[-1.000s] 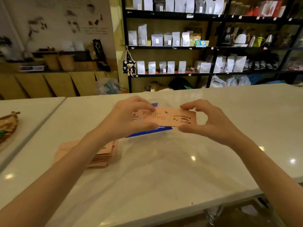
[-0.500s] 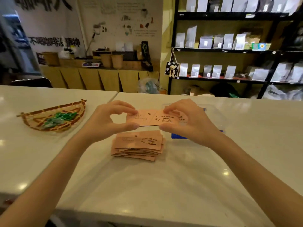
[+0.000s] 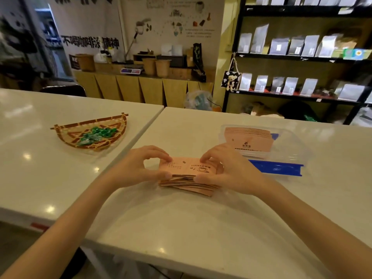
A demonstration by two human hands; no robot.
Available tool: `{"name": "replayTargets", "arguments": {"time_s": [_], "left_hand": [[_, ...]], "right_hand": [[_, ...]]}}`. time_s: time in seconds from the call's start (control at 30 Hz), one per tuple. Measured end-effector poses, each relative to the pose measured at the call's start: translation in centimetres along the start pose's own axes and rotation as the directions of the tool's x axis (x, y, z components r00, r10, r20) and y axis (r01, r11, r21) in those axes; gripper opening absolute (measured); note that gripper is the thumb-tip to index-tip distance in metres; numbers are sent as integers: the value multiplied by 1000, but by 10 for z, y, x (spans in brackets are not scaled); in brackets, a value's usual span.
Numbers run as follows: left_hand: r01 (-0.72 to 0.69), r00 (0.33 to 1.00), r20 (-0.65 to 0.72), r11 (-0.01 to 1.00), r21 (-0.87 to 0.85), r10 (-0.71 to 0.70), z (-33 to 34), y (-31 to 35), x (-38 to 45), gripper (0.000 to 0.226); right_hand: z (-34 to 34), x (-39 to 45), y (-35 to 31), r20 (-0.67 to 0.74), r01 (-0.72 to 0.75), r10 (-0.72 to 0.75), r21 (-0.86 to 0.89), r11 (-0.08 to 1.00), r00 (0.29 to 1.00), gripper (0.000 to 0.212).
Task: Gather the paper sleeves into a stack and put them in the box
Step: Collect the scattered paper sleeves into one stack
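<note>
A: Text? 
B: "COFFEE" plus a cup logo on the top sleeve of the pink paper sleeve stack (image 3: 187, 181).
A: Hands? 
B: Left hand (image 3: 138, 168) and right hand (image 3: 227, 170) both pinch that stack on the glossy white desk (image 3: 181, 228). Clear plastic box (image 3: 291, 146) just right, more sleeves inside. Shop shelving behind.

Loose stack of pinkish-brown printed paper sleeves (image 3: 186, 181) on white counter (image 3: 181, 228), left hand (image 3: 141, 168) and right hand (image 3: 227, 170) pinching its ends; clear plastic box (image 3: 289, 146) with more sleeves behind-right of stack; woven basket (image 3: 92, 132) far left of stack
</note>
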State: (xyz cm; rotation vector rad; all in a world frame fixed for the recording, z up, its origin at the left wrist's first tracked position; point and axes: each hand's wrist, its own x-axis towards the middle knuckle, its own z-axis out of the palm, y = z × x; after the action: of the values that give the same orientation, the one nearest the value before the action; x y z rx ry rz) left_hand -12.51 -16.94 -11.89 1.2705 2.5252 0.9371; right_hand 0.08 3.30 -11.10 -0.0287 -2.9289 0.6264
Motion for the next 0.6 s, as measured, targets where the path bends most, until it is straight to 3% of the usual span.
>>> {"name": "replayTargets", "arguments": {"time_s": [0.1, 0.2, 0.37, 0.5, 0.6], "left_hand": [[6, 1000, 16, 999, -52, -5, -5, 1, 5, 33], [99, 991, 104, 991, -94, -89, -15, 2, 19, 29], [266, 875, 401, 962, 67, -270, -16, 6, 45, 60], [235, 814, 514, 963, 135, -270, -15, 9, 58, 67], [220, 780, 562, 961, 165, -275, -14, 6, 63, 70]], "right_hand": [[-9, 6, -2, 34, -18, 13, 145, 989, 999, 38], [-20, 21, -2, 109, -82, 57, 238, 968, 992, 34], [-28, 43, -4, 424, -229, 163, 110, 967, 891, 47], [-31, 48, -9, 554, -269, 206, 35, 962, 807, 54], [-29, 48, -8, 574, -250, 212, -14, 968, 791, 52]]}}
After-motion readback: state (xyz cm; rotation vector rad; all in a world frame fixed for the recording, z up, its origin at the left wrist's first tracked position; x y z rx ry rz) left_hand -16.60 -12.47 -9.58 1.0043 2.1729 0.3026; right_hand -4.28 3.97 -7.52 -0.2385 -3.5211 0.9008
